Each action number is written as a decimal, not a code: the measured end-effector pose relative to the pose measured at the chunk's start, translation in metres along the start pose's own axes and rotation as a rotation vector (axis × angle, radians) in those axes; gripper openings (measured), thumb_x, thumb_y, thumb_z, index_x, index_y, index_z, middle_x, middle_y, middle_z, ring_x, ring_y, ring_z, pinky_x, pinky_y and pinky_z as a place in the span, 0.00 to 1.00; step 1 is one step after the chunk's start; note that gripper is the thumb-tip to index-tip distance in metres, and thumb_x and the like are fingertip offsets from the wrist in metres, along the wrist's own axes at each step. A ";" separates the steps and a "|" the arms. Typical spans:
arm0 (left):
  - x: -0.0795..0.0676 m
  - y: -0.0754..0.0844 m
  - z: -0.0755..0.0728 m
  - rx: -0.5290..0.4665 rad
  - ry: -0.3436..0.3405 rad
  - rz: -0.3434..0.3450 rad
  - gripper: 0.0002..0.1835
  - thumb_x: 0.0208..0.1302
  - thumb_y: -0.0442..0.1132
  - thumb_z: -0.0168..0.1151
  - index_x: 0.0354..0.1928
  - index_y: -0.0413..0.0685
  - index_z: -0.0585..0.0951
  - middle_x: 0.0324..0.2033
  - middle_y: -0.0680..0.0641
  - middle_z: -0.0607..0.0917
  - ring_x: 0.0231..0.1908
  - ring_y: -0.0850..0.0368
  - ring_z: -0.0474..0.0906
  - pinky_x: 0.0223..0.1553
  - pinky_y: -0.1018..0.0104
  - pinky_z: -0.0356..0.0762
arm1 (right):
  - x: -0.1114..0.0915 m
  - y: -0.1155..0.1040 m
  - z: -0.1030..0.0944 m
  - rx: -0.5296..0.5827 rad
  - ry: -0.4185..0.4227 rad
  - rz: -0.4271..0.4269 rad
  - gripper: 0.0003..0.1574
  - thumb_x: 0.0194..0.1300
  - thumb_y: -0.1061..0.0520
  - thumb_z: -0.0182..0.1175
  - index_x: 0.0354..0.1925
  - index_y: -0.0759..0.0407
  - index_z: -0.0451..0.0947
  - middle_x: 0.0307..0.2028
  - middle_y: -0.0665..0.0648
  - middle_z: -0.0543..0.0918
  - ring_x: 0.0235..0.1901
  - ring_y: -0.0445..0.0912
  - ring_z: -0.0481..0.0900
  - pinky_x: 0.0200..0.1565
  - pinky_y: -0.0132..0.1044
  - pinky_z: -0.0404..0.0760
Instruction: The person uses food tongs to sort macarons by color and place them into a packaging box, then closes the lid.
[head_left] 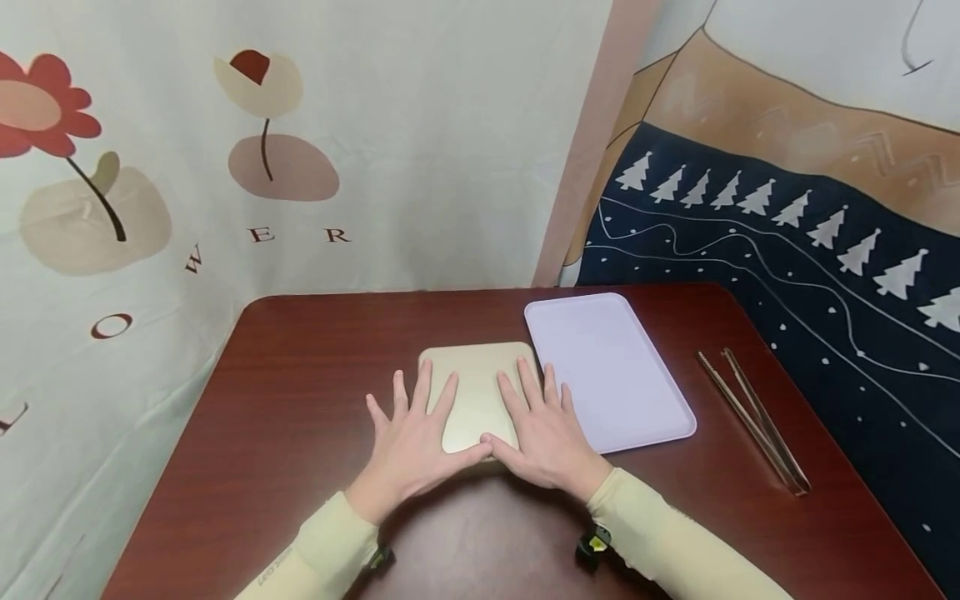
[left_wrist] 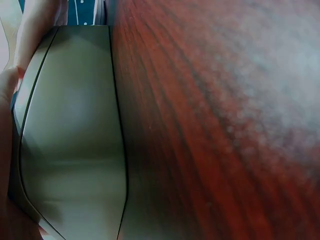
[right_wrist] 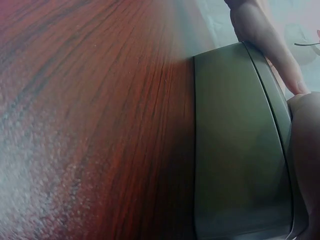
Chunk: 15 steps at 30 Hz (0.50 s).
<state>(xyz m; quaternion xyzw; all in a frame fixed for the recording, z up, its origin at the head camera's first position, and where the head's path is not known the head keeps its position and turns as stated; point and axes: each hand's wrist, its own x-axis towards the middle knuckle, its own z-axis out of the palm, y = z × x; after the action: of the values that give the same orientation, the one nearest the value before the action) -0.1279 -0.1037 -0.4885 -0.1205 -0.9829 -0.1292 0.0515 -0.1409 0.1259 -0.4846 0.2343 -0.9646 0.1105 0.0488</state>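
A cream-coloured box [head_left: 472, 375] with rounded corners lies on the dark red wooden table. Both hands rest on its top with fingers spread and straight. The left hand [head_left: 412, 437] covers its near left part, and the right hand [head_left: 546, 437] its near right part. Their thumbs meet at the box's near edge. Seen from the side in the left wrist view, the box [left_wrist: 75, 120] has a smooth wall with a seam near the top, like a lid line. The right wrist view shows the same wall of the box [right_wrist: 240, 145]. What is inside cannot be seen.
Just right of the box lies a pale lilac tray [head_left: 615, 367], partly beside the right hand. Metal tongs [head_left: 757, 425] lie farther right on the table [head_left: 300, 375]. Printed curtains [head_left: 450, 167] hang behind the table.
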 end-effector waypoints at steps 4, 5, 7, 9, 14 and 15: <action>0.003 -0.002 -0.002 0.013 -0.010 0.009 0.63 0.52 0.93 0.40 0.84 0.64 0.57 0.85 0.42 0.41 0.79 0.23 0.43 0.67 0.08 0.39 | 0.003 0.002 -0.001 0.004 -0.029 0.001 0.58 0.73 0.21 0.43 0.84 0.53 0.52 0.84 0.66 0.43 0.77 0.79 0.44 0.71 0.81 0.58; 0.004 -0.003 -0.003 0.014 -0.011 0.014 0.63 0.52 0.93 0.40 0.84 0.64 0.57 0.85 0.42 0.41 0.79 0.23 0.42 0.67 0.08 0.39 | 0.004 0.003 -0.002 0.008 -0.039 0.002 0.58 0.73 0.20 0.42 0.84 0.53 0.51 0.84 0.66 0.42 0.78 0.79 0.43 0.72 0.81 0.57; 0.004 -0.007 -0.006 0.016 -0.010 0.024 0.63 0.53 0.92 0.40 0.84 0.64 0.56 0.85 0.41 0.41 0.80 0.23 0.39 0.67 0.08 0.38 | 0.003 0.006 -0.004 0.021 -0.044 0.006 0.57 0.74 0.20 0.41 0.85 0.51 0.50 0.84 0.65 0.41 0.78 0.78 0.42 0.73 0.80 0.54; 0.007 -0.014 -0.011 0.016 0.006 0.028 0.62 0.54 0.92 0.41 0.85 0.64 0.54 0.85 0.42 0.38 0.80 0.23 0.36 0.68 0.09 0.35 | 0.002 0.012 -0.007 0.031 -0.019 0.009 0.56 0.74 0.20 0.42 0.85 0.49 0.50 0.84 0.65 0.41 0.79 0.77 0.41 0.73 0.80 0.53; 0.022 -0.047 -0.033 0.060 0.123 0.016 0.64 0.53 0.91 0.46 0.86 0.67 0.45 0.84 0.46 0.31 0.79 0.23 0.31 0.69 0.10 0.31 | 0.009 0.041 -0.026 0.036 0.084 0.069 0.55 0.73 0.22 0.47 0.85 0.44 0.48 0.84 0.64 0.43 0.80 0.74 0.36 0.74 0.81 0.49; 0.026 -0.055 -0.037 0.074 0.154 0.013 0.64 0.53 0.90 0.47 0.86 0.67 0.45 0.84 0.47 0.31 0.79 0.23 0.31 0.69 0.10 0.30 | 0.011 0.049 -0.031 0.033 0.104 0.087 0.55 0.72 0.22 0.48 0.85 0.44 0.49 0.84 0.64 0.42 0.80 0.74 0.35 0.74 0.81 0.47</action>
<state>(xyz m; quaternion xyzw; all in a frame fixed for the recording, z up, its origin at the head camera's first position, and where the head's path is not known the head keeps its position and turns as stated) -0.1642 -0.1594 -0.4628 -0.1147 -0.9793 -0.1014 0.1323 -0.1721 0.1711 -0.4621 0.1869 -0.9681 0.1404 0.0903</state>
